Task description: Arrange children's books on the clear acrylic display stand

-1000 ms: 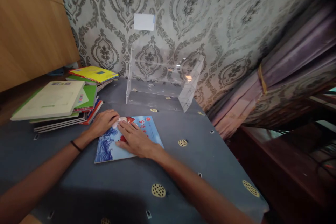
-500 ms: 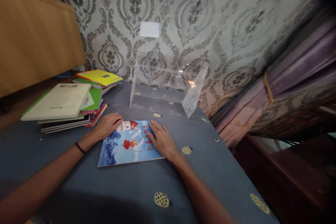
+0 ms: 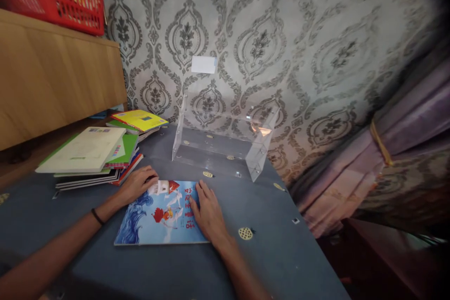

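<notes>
A blue picture book [image 3: 165, 213] lies flat on the tablecloth, its cover showing waves, a white tower with a red roof, a red-haired figure and red characters. At its upper left edge, my left hand [image 3: 138, 183] is curled, with bent fingers and thumb against the book. My right hand [image 3: 208, 211] rests palm down along the right edge, fingers stretched out over the cover. Behind the book stands a clear acrylic rack [image 3: 218, 150] with open shelves. To the left is a stack of books [image 3: 87, 150], a cream one on top.
Further back lies another pile of books [image 3: 140, 120], topped by a yellow one. A wooden cabinet [image 3: 59, 79] at left bears a red basket [image 3: 73, 0]. Patterned wallpaper [image 3: 260, 47] with a white card [image 3: 204, 64] rises behind. A tied curtain [image 3: 351, 178] hangs beyond the table's right edge.
My view has tipped up, so the scene sits lower and more of the red basket shows. The book has slid slightly left and nearer, with both hands still on it.
</notes>
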Action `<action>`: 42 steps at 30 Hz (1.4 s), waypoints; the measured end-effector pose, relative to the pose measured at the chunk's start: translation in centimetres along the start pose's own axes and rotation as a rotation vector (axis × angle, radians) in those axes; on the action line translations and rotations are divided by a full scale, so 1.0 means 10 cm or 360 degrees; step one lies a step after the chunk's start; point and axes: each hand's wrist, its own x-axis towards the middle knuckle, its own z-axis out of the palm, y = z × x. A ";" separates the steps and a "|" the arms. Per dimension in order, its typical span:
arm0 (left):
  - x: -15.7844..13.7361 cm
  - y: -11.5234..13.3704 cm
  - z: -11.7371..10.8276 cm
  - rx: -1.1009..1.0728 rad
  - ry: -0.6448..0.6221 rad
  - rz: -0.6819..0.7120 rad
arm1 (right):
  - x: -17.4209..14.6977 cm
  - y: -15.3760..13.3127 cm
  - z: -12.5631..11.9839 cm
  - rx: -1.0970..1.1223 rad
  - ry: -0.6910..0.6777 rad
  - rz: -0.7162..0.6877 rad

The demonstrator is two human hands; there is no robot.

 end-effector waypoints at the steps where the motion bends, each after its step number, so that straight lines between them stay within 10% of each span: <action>1: 0.00 0.01 0.00 -0.0008 -0.0001 -0.0010 | 0.00 0.00 0.00 -0.0004 -0.0010 0.0000; 35: -0.11 0.02 0.10 0.0567 -0.0052 0.0181 | 0.05 0.19 -0.34 0.0426 0.0040 -0.0106; 42: -0.32 0.50 -0.68 0.0081 0.0279 0.0298 | 0.06 0.03 -0.39 0.0464 0.0122 -0.0033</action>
